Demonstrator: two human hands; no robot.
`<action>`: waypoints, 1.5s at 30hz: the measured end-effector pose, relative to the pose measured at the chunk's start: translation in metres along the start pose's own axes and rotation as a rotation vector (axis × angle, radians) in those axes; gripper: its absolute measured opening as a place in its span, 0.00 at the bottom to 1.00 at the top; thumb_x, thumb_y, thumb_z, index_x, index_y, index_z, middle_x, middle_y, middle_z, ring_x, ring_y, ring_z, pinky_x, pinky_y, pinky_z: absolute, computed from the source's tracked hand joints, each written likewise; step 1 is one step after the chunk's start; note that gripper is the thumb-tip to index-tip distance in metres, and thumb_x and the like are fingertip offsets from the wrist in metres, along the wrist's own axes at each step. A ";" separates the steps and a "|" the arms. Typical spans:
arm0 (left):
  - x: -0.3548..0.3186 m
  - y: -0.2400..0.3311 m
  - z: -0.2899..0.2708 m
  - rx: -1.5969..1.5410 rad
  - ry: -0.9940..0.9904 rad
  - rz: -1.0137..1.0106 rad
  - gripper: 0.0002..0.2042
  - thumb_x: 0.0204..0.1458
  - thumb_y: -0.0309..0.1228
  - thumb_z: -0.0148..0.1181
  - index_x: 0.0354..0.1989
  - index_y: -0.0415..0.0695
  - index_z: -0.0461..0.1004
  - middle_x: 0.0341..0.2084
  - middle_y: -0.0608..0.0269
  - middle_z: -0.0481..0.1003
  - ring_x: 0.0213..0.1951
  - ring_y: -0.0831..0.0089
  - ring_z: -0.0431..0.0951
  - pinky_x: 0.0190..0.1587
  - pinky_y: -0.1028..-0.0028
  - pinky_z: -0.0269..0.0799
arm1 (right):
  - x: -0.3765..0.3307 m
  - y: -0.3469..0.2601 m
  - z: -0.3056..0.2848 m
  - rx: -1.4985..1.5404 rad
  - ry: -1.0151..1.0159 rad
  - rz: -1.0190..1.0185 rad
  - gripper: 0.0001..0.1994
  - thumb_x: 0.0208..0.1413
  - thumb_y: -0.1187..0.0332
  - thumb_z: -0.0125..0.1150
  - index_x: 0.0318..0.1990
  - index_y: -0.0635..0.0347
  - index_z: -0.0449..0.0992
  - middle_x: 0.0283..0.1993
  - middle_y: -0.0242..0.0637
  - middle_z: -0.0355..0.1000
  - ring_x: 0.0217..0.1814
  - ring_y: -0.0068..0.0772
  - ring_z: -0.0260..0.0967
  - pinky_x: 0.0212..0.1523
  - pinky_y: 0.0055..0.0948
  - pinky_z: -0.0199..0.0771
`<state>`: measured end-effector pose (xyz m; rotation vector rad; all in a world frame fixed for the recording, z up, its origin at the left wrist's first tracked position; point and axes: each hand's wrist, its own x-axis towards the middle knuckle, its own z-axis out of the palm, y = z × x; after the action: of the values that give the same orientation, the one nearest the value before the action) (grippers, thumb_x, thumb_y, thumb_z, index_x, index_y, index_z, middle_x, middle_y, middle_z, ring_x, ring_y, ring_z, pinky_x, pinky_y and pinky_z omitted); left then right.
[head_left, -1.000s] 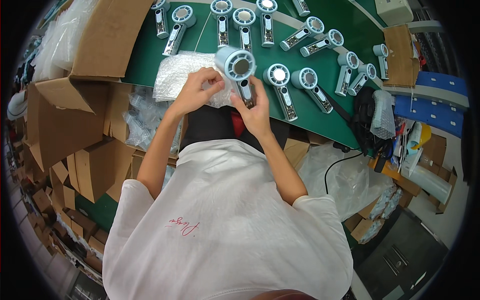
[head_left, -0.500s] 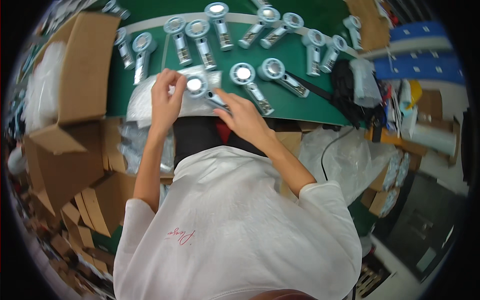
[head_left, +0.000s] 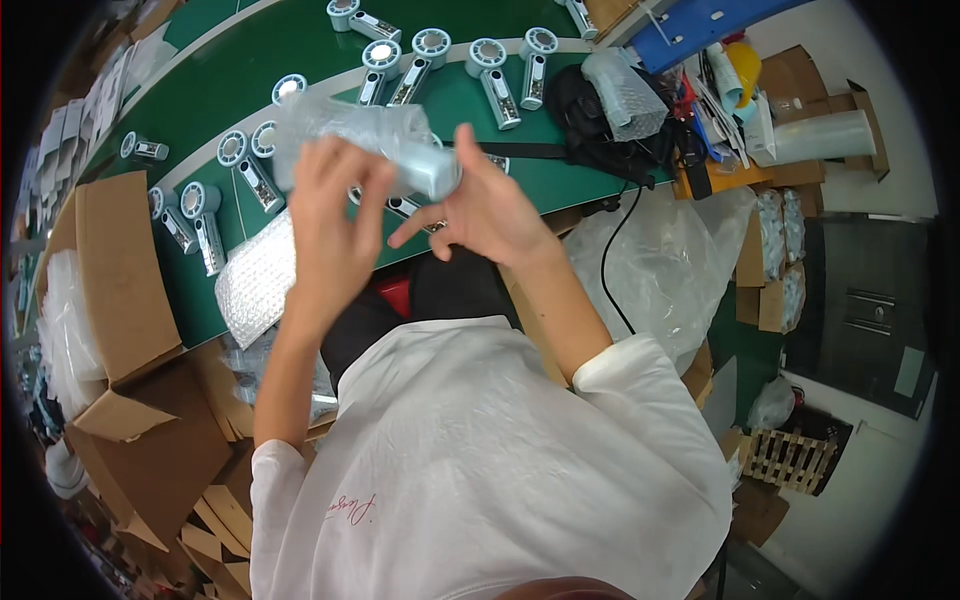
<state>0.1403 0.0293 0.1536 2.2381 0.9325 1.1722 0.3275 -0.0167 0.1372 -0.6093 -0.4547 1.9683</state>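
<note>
A pale blue handheld fan point(head_left: 428, 167) is held above the table in a clear bubble-wrap bag point(head_left: 345, 118), smeared by motion. My left hand point(head_left: 335, 205) has its fingers closed on the near side of the bag. At the fan's handle end is my right hand point(head_left: 492, 208), its fingers spread and its thumb pointing up; whether the palm touches the handle is hard to tell. More bubble-wrap bags point(head_left: 258, 282) lie at the table's near edge, beside my left forearm. Other fans, such as one with a silvery handle point(head_left: 493, 90), lie in rows beyond my hands.
The green table point(head_left: 300, 40) curves round in front of me. On the left stands an open cardboard box point(head_left: 125, 270) holding clear plastic. A black bag point(head_left: 580, 110) with a strap lies at the right, and a large clear plastic sack point(head_left: 660, 270) sits below the table edge.
The fan lay uncovered between my hands, low over the bubble wrap; a fan is now raised inside a bag. My right hand has spread its fingers. The view has turned right.
</note>
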 end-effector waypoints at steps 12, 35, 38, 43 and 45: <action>-0.009 -0.002 -0.003 -0.114 -0.034 -0.223 0.05 0.54 0.25 0.61 0.31 0.39 0.72 0.23 0.65 0.67 0.25 0.72 0.64 0.31 0.75 0.63 | -0.022 -0.140 -0.016 -1.426 0.688 -0.918 0.06 0.54 0.74 0.64 0.37 0.66 0.81 0.24 0.34 0.77 0.22 0.22 0.71 0.25 0.18 0.69; -0.124 -0.099 -0.037 0.132 -0.116 -0.804 0.09 0.50 0.22 0.60 0.23 0.37 0.66 0.20 0.62 0.64 0.22 0.71 0.61 0.27 0.73 0.62 | -0.018 -0.190 -0.146 -1.699 0.967 -0.055 0.17 0.50 0.80 0.57 0.48 0.60 0.77 0.32 0.38 0.77 0.31 0.26 0.75 0.36 0.24 0.74; -0.117 -0.099 -0.037 0.082 -0.153 -0.848 0.08 0.49 0.22 0.60 0.22 0.36 0.67 0.20 0.63 0.64 0.22 0.73 0.60 0.27 0.74 0.61 | 0.015 -0.243 -0.125 -1.793 0.954 0.115 0.21 0.47 0.80 0.54 0.50 0.58 0.80 0.30 0.35 0.78 0.28 0.25 0.74 0.35 0.26 0.75; -0.112 -0.098 -0.039 0.061 -0.203 -0.847 0.08 0.50 0.22 0.59 0.22 0.38 0.67 0.20 0.66 0.62 0.22 0.75 0.58 0.27 0.75 0.58 | 0.137 -0.308 -0.259 -2.177 1.221 0.025 0.18 0.53 0.60 0.60 0.45 0.64 0.80 0.42 0.51 0.79 0.48 0.52 0.76 0.47 0.42 0.76; -0.114 -0.097 -0.042 0.073 -0.209 -0.850 0.08 0.51 0.22 0.59 0.23 0.38 0.67 0.20 0.67 0.62 0.23 0.76 0.58 0.27 0.76 0.58 | 0.159 -0.292 -0.290 -2.194 1.285 0.052 0.20 0.53 0.58 0.62 0.47 0.65 0.78 0.44 0.51 0.78 0.48 0.54 0.76 0.49 0.44 0.75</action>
<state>0.0235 0.0138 0.0517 1.6460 1.6114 0.5073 0.6439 0.2716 0.0305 -2.7304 -1.4992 -0.0850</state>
